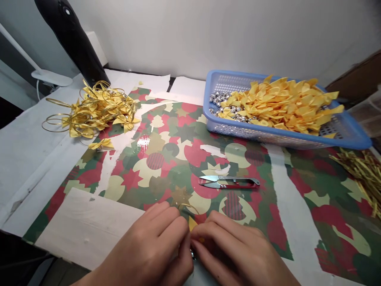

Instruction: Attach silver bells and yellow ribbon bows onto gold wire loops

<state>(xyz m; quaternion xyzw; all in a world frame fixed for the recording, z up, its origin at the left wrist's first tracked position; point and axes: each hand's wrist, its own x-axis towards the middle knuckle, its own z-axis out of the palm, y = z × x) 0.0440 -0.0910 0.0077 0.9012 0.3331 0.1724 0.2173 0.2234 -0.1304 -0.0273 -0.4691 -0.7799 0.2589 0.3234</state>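
My left hand (160, 242) and my right hand (235, 246) meet at the near edge of the table, fingers closed and pinching. Between them they hold a yellow ribbon bow (192, 223), mostly covered by the fingers. A loop of gold cord (189, 206) sticks up behind it. Below the fingertips, part of a small silver bell (193, 254) peeks out. Just beyond the hands lies a pair of thread snips (229, 182) with pale blades pointing left and one red side.
At back right stands a blue plastic basket (279, 139) holding yellow ribbon bows (276, 105) and silver bells (220, 98). Bows with gold loops (101, 109) are heaped at left, near a black upright object (77, 43). Gold cord pieces (360, 171) lie far right. Camouflage-like festive paper (175, 155) covers the table.
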